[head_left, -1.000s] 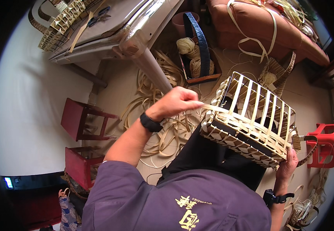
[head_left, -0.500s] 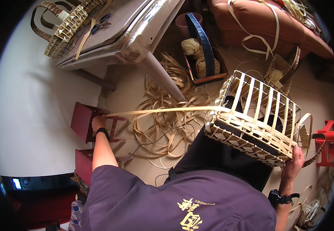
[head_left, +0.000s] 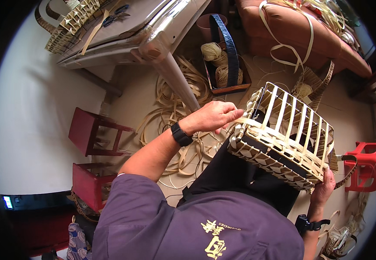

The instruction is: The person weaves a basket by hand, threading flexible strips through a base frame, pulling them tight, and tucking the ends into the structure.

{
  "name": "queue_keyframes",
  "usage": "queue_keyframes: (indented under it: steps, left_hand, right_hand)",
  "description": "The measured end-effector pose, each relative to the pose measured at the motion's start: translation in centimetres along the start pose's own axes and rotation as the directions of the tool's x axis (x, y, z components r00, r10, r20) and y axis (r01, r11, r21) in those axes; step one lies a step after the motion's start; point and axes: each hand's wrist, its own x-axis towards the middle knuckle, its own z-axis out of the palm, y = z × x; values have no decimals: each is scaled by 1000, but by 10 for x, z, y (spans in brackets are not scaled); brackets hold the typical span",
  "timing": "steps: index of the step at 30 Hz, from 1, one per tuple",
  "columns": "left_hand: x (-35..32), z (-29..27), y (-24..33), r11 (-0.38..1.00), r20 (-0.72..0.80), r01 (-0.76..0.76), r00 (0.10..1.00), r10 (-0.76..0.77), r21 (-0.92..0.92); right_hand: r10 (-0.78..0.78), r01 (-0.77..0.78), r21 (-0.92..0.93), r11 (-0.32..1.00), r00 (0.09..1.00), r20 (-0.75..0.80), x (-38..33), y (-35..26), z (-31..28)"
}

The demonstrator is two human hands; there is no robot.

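A partly woven rectangular basket rests tilted across my lap. Bare upright pale strips stand along its far side, with flat woven bands below them and a dark wire frame showing. My right hand grips its near right corner, thumb along the rim. Beside the left corner is my left hand, back upward, fingers stretched toward the woven band and somewhat apart. No strip shows in it, though its underside is hidden.
A heap of pale flat strips lies on the floor by a table leg. Beyond stands a dark-handled basket with balls of cord. Red stools are at left, another red stool at right. Scissors lie on the table.
My left hand has come from far left to the basket's left corner. The strip stretched out to it no longer shows. My right hand keeps its grip; the view has shifted slightly.
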Motion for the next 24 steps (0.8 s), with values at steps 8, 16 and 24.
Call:
queue_keyframes:
  steps: [8, 16, 24]
  left_hand:
    - [-35, -70, -150, 998, -498, -57, 864, 68, 38]
    - [-281, -188, -367, 261, -918, 954, -38, -394, -151]
    - [-41, -81, -181, 908, -423, 239, 824, -377, -344]
  right_hand:
    - [-40, 39, 30, 999, 999, 27, -7, -2, 4]
    - [6, -3, 25, 1000, 995, -101, -8, 0, 18]
    - [27, -29, -16, 999, 991, -130, -5, 0, 5]
